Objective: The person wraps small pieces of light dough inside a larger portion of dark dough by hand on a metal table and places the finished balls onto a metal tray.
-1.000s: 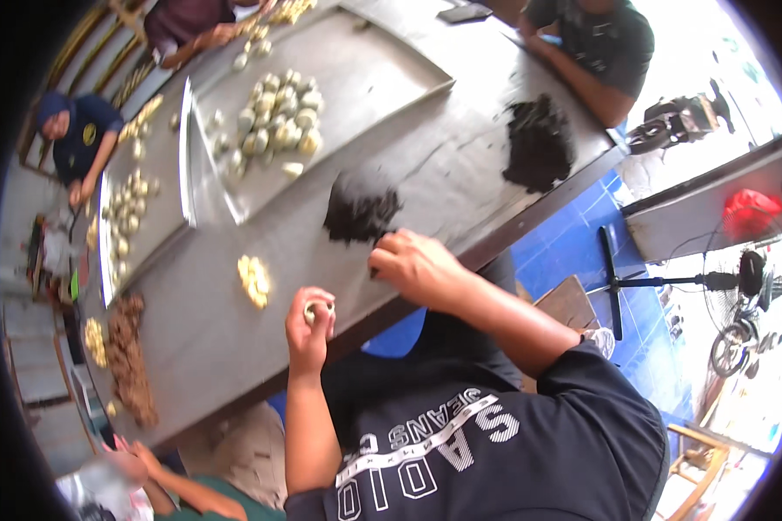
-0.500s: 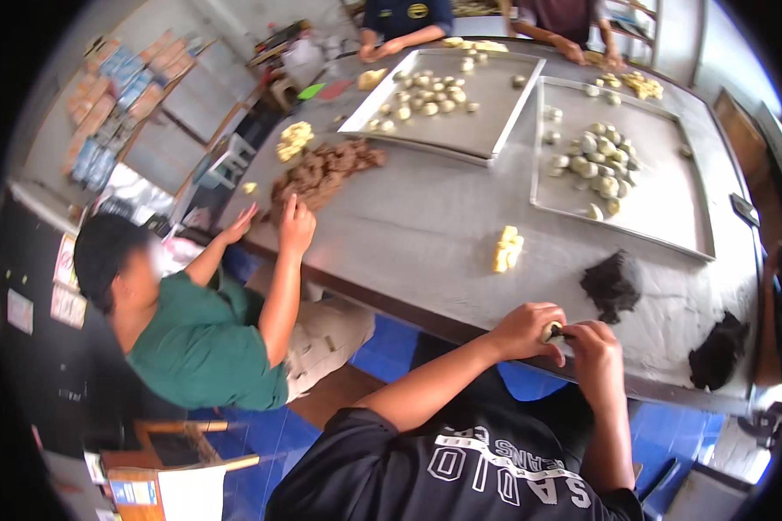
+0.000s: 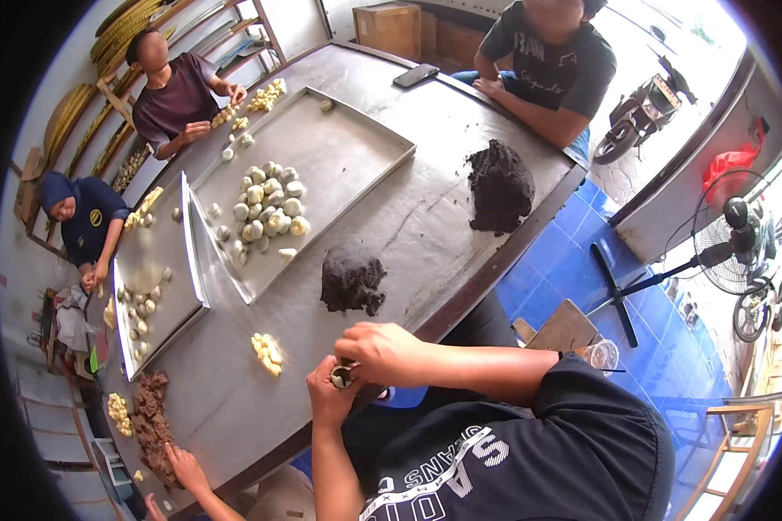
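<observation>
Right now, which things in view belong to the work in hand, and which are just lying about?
Likely part of the work:
- pale piece in the left hand
- dark lumps
- yellow pieces
- balls
- trays

Apparently just about:
- phone
- fan
- red bag
- motorcycle

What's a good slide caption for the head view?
Left hand cups a pale, dark-centred piece, right hand close by; a dark mound beyond on the metal table.
</observation>
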